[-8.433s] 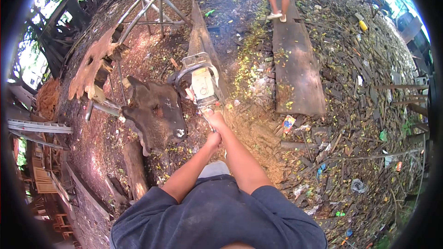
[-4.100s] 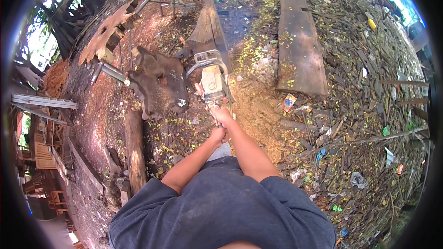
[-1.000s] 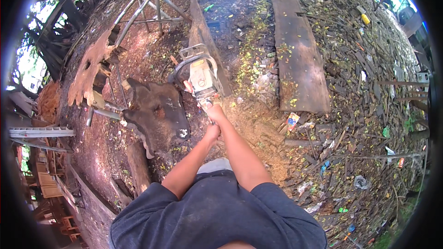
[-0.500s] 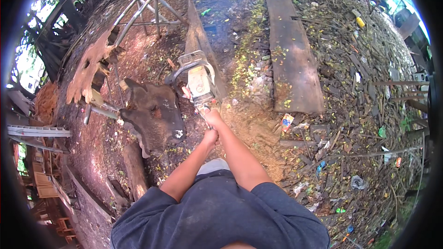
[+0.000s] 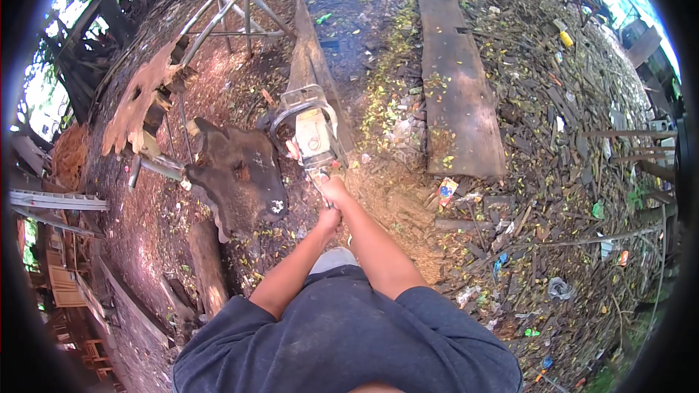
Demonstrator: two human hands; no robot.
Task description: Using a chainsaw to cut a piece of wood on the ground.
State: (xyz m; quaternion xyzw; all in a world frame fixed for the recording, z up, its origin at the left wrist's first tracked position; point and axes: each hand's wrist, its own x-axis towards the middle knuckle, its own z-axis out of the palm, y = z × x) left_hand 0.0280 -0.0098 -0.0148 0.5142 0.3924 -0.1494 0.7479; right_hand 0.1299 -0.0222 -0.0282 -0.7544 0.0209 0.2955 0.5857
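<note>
A chainsaw (image 5: 313,133) with a pale, worn top cover and a dark curved front handle lies ahead of me, its rear end toward me. My right hand (image 5: 334,188) is closed round its rear handle. Just behind and below, my left hand (image 5: 330,219) is closed at the end of the same handle. Beyond and partly under the saw, a long wooden plank (image 5: 320,65) runs away from me. The saw's bar is hard to make out against the wood. Bluish haze hangs over the ground beside the plank's far part.
A dark irregular wood slab (image 5: 244,171) lies left of the saw, near a log (image 5: 207,262). Farther left are a jagged piece of wood (image 5: 138,105) and a pole frame (image 5: 226,18). A wide board (image 5: 462,94) lies to the right, amid wood scraps and litter. Sawdust (image 5: 397,207) covers ground nearby.
The surroundings at both sides have shifted slightly left in the picture. Both hands keep their grip on the chainsaw, which has hardly moved.
</note>
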